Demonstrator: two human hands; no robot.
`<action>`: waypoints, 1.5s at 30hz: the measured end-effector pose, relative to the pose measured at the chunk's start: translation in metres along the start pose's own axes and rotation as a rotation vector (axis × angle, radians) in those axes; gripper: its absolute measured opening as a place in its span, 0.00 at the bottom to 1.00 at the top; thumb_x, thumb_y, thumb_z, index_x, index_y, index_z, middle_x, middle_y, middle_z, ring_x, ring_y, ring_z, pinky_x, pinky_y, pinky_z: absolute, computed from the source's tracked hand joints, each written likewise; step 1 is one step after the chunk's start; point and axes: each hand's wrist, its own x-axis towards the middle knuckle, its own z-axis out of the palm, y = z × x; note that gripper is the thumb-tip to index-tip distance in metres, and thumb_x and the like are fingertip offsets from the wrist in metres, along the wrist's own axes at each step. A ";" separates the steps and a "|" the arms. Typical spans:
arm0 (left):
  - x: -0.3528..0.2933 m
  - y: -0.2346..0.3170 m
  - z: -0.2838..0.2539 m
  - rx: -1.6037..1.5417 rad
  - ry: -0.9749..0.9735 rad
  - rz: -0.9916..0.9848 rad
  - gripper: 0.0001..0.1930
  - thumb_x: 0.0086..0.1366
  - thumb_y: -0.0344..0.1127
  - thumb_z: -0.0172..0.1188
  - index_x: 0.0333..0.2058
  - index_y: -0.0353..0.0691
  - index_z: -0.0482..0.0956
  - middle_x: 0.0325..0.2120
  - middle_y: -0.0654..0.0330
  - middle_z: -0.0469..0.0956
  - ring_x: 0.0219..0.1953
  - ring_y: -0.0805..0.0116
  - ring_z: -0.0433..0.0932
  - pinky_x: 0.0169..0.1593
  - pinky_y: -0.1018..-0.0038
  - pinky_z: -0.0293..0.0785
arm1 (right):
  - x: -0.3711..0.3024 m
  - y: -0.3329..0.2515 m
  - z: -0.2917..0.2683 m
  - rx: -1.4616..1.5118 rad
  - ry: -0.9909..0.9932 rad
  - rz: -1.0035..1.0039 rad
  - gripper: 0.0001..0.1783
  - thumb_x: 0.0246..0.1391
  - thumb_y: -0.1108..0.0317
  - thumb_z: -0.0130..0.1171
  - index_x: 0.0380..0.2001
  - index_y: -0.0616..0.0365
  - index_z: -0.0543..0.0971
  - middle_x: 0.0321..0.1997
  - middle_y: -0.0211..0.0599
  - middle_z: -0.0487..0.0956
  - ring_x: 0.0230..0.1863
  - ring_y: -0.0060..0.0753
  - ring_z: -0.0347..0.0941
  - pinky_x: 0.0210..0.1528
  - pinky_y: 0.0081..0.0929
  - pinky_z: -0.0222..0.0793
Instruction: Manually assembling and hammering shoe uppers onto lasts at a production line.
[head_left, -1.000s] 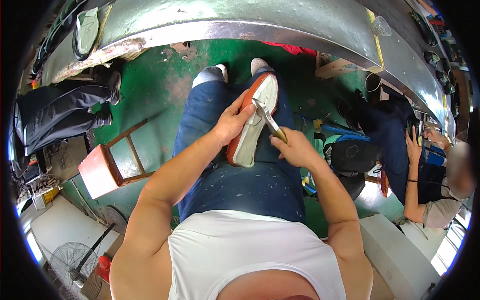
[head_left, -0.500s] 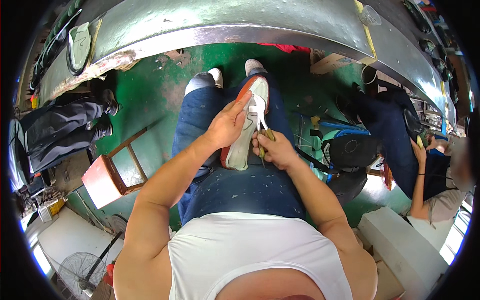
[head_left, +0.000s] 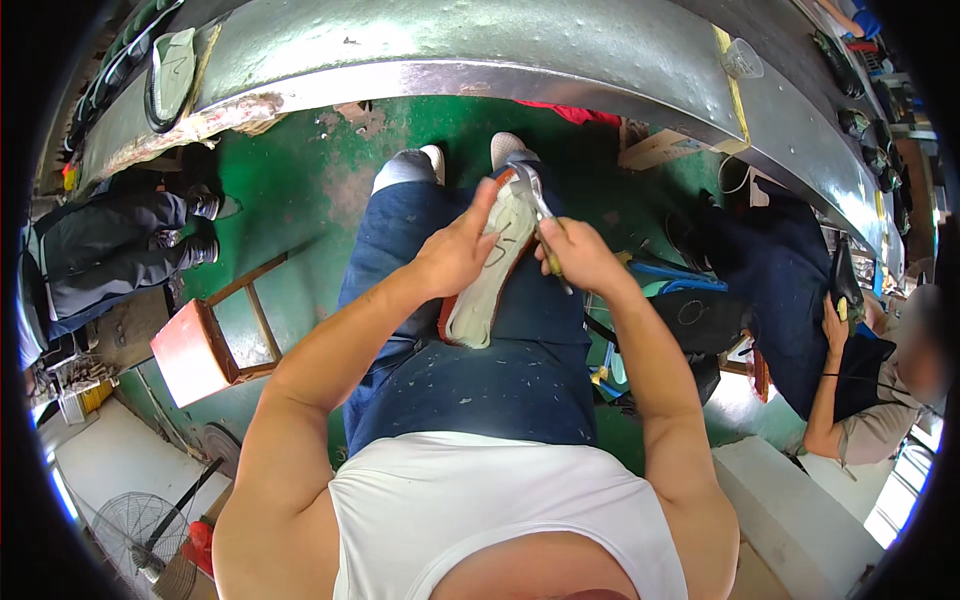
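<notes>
A shoe point(head_left: 475, 312) lies bottom up along my thighs, toe pointing away from me. Its sole side is pale with a dark curved mark, and reddish-brown upper material wraps its edge. My left hand point(head_left: 455, 255) grips the shoe's left side, the fingers fairly straight along the edge and the thumb toward the sole. In my right hand point(head_left: 583, 256) is a pair of lasting pliers point(head_left: 531, 182) with a metal head and yellowish handles. The head sits at the right of the toe; whether its jaws pinch the upper I cannot tell.
A metal-edged workbench point(head_left: 450, 80) curves across the far side, bearing a clear cup point(head_left: 741, 58) and a pale sole piece point(head_left: 174, 72). A red-topped stool point(head_left: 190, 355) is at left, a fan point(head_left: 140, 540) at lower left. A co-worker point(head_left: 835, 385) sits at right.
The pliers have moved up from mid-sole to the toe's right edge and turned. My right hand has moved up and right with them. My left hand stays at the shoe's left side.
</notes>
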 end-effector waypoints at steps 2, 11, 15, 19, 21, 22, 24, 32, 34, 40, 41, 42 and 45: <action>0.004 -0.007 -0.005 -0.092 -0.155 -0.377 0.37 0.72 0.38 0.53 0.72 0.36 0.47 0.61 0.39 0.70 0.59 0.43 0.73 0.62 0.63 0.69 | 0.002 -0.008 0.001 -0.011 -0.051 0.109 0.25 0.71 0.52 0.42 0.33 0.63 0.76 0.24 0.37 0.79 0.25 0.29 0.76 0.29 0.30 0.70; 0.018 -0.030 -0.021 -0.584 -0.345 -0.367 0.28 0.65 0.38 0.66 0.60 0.36 0.68 0.47 0.55 0.79 0.49 0.65 0.80 0.50 0.66 0.79 | -0.052 -0.005 0.006 -0.178 -0.113 0.034 0.18 0.64 0.57 0.55 0.33 0.64 0.75 0.23 0.42 0.77 0.26 0.36 0.77 0.33 0.34 0.71; 0.030 -0.028 -0.033 -0.638 -0.537 -0.482 0.26 0.66 0.39 0.65 0.59 0.41 0.68 0.45 0.58 0.80 0.44 0.67 0.82 0.40 0.65 0.85 | -0.081 -0.029 0.003 -0.452 -0.345 0.056 0.16 0.61 0.63 0.58 0.42 0.67 0.75 0.31 0.49 0.80 0.33 0.49 0.78 0.41 0.38 0.74; 0.034 -0.032 -0.026 -0.642 -0.568 -0.487 0.25 0.66 0.39 0.65 0.59 0.41 0.69 0.44 0.57 0.80 0.43 0.66 0.83 0.38 0.65 0.86 | -0.085 -0.028 0.023 -0.750 -0.205 -0.316 0.26 0.60 0.65 0.59 0.55 0.73 0.71 0.46 0.60 0.78 0.48 0.57 0.77 0.57 0.41 0.71; 0.034 -0.030 -0.024 -0.628 -0.557 -0.492 0.25 0.66 0.39 0.65 0.59 0.41 0.69 0.44 0.57 0.80 0.42 0.67 0.83 0.37 0.65 0.86 | -0.082 -0.037 0.033 -0.881 -0.137 -0.387 0.22 0.60 0.65 0.59 0.50 0.73 0.73 0.43 0.58 0.79 0.45 0.55 0.78 0.52 0.41 0.73; 0.034 -0.030 -0.024 -0.612 -0.547 -0.497 0.25 0.66 0.39 0.65 0.58 0.41 0.69 0.44 0.57 0.81 0.41 0.67 0.83 0.36 0.65 0.86 | -0.080 -0.042 0.038 -1.011 -0.065 -0.459 0.18 0.60 0.65 0.58 0.45 0.73 0.74 0.39 0.55 0.79 0.42 0.52 0.79 0.47 0.41 0.75; 0.032 -0.033 -0.022 -0.603 -0.538 -0.502 0.24 0.66 0.39 0.65 0.58 0.41 0.69 0.44 0.57 0.81 0.41 0.67 0.83 0.35 0.66 0.86 | -0.074 -0.060 0.047 -1.130 -0.116 -0.391 0.16 0.59 0.64 0.59 0.42 0.69 0.75 0.36 0.52 0.79 0.39 0.52 0.79 0.44 0.42 0.76; 0.021 -0.056 -0.032 -0.797 -0.495 -0.507 0.23 0.66 0.40 0.65 0.56 0.41 0.71 0.41 0.58 0.82 0.39 0.68 0.83 0.34 0.67 0.84 | -0.048 -0.005 0.053 -0.738 -0.103 -0.354 0.14 0.58 0.59 0.62 0.41 0.57 0.77 0.35 0.45 0.81 0.36 0.52 0.79 0.38 0.46 0.74; 0.022 -0.054 -0.031 -0.778 -0.501 -0.496 0.22 0.66 0.40 0.65 0.55 0.41 0.72 0.41 0.59 0.81 0.38 0.68 0.82 0.36 0.65 0.84 | -0.055 0.018 0.064 -0.666 -0.006 -0.371 0.17 0.56 0.59 0.64 0.44 0.57 0.77 0.38 0.45 0.81 0.39 0.52 0.79 0.40 0.45 0.74; -0.002 -0.044 -0.006 -0.809 -0.397 -0.310 0.37 0.66 0.35 0.65 0.69 0.40 0.57 0.58 0.56 0.71 0.60 0.67 0.70 0.64 0.66 0.66 | -0.091 0.024 0.052 -0.622 -0.078 -0.102 0.18 0.56 0.58 0.63 0.45 0.57 0.76 0.40 0.47 0.81 0.40 0.55 0.79 0.42 0.47 0.73; -0.013 -0.030 -0.012 -0.906 -0.467 -0.285 0.45 0.66 0.32 0.63 0.74 0.44 0.44 0.66 0.56 0.63 0.67 0.65 0.61 0.71 0.66 0.54 | -0.093 0.012 0.047 -0.579 -0.179 0.036 0.16 0.58 0.60 0.61 0.44 0.59 0.75 0.39 0.49 0.80 0.40 0.57 0.78 0.44 0.48 0.73; -0.016 -0.031 -0.009 -0.901 -0.483 -0.288 0.45 0.66 0.32 0.63 0.74 0.44 0.44 0.66 0.56 0.63 0.67 0.65 0.61 0.71 0.66 0.54 | -0.097 0.009 0.045 -0.569 -0.172 0.046 0.16 0.58 0.60 0.61 0.44 0.59 0.75 0.39 0.49 0.80 0.40 0.57 0.78 0.44 0.48 0.73; -0.024 -0.031 0.003 -1.058 -0.464 -0.210 0.47 0.66 0.29 0.62 0.74 0.46 0.40 0.68 0.57 0.60 0.69 0.66 0.59 0.72 0.66 0.51 | -0.110 0.003 0.050 -0.796 -0.098 -0.133 0.14 0.59 0.67 0.57 0.44 0.64 0.73 0.35 0.53 0.78 0.38 0.57 0.78 0.43 0.46 0.74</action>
